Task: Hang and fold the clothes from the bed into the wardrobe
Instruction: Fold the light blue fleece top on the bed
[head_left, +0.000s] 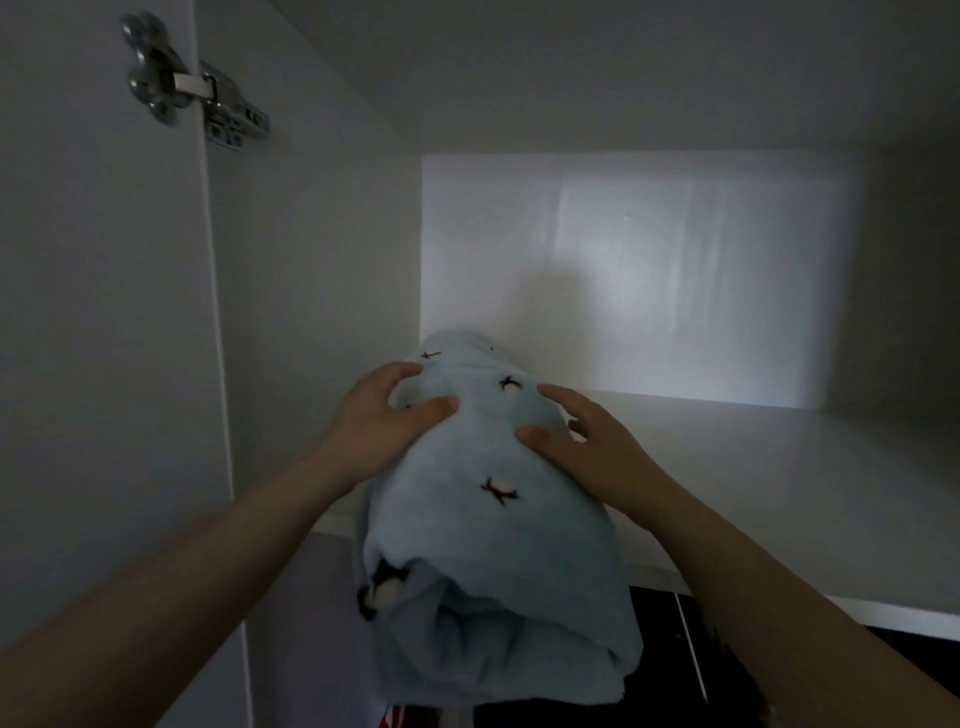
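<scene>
A folded light-blue fleece garment (488, 519) with small dark embroidered marks lies half on the white wardrobe shelf (779, 499), its near end hanging over the shelf's front edge. My left hand (379, 421) presses on its left side, fingers and thumb spread over the fabric. On the garment's right side lies my right hand (582, 441), fingers spread and lightly bent, thumb on top. Neither hand curls round the cloth.
The white wardrobe compartment has a left wall (311, 312), a lit back panel (675, 286) and a ceiling panel above. An open door with a metal hinge (197, 93) stands at left. Dark clothes (675, 665) show below the shelf.
</scene>
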